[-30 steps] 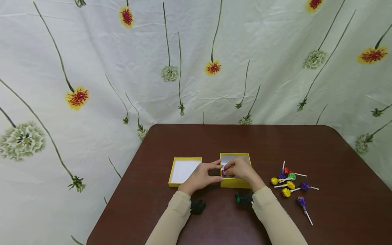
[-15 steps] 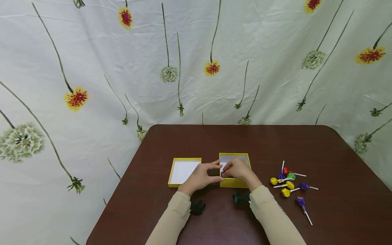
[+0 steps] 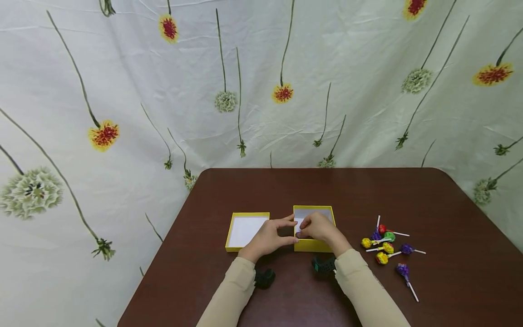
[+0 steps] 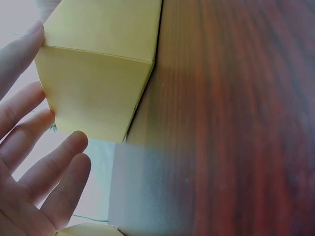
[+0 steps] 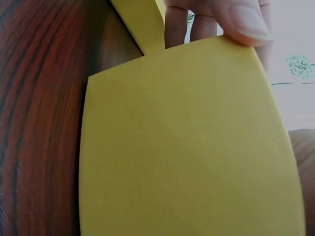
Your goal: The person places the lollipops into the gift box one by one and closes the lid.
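Observation:
A yellow box (image 3: pixel 312 245) with a pale inside stands on the table. My left hand (image 3: pixel 267 236) spans the box's left side, its fairly straight fingers and thumb touching the edge; the left wrist view shows these fingertips (image 4: pixel 74 142) near the yellow wall. My right hand (image 3: pixel 320 227) reaches down into the box, fingers bent, pinching a purple-wrapped lollipop (image 3: pixel 298 235) near the left inner corner. Most of that lollipop is hidden by the fingers. In the right wrist view the box's front wall (image 5: pixel 187 137) covers the right fingers, and the left thumb (image 5: pixel 246 22) rests on its corner.
A shallow yellow lid (image 3: pixel 247 230) with a white inside lies left of the box. Several wrapped lollipops (image 3: pixel 388 247) are scattered right of it, with one purple lollipop (image 3: pixel 402 270) nearer the front. Behind the brown table (image 3: pixel 367 190) hangs a flowered cloth (image 3: pixel 261 113).
My right fingers have gone slightly lower inside the box with the purple lollipop, which shows less now. The left hand stays at the box's left edge.

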`<state>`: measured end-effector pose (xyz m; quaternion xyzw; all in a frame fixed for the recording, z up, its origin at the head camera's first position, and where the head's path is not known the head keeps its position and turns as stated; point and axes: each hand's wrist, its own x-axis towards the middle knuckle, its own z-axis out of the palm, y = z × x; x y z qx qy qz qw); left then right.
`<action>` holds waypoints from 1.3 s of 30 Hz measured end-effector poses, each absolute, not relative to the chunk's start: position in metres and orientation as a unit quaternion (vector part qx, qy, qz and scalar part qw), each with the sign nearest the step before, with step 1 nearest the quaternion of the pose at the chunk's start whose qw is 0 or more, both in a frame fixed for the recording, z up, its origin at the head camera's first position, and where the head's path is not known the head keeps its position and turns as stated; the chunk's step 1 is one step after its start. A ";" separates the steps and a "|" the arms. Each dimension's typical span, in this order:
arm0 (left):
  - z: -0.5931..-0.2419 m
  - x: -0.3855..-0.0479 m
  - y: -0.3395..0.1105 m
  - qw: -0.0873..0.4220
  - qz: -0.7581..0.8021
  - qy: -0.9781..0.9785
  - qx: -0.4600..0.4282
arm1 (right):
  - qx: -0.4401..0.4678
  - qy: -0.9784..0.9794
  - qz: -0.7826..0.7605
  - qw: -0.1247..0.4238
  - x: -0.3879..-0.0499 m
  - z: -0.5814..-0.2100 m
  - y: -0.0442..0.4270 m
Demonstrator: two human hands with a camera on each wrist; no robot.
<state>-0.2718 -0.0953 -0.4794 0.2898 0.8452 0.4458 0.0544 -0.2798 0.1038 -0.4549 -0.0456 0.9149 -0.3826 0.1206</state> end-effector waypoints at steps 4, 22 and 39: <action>-0.480 -0.272 -0.096 0.053 0.444 0.846 0.289 | -0.052 0.914 -0.384 0.117 -0.278 -0.451 0.103; -0.478 -0.272 -0.095 0.065 0.436 0.855 0.274 | -0.094 0.893 -0.437 0.057 -0.255 -0.419 0.158; -0.480 -0.271 -0.097 0.069 0.442 0.849 0.281 | -0.091 0.920 -0.375 0.067 -0.233 -0.430 0.239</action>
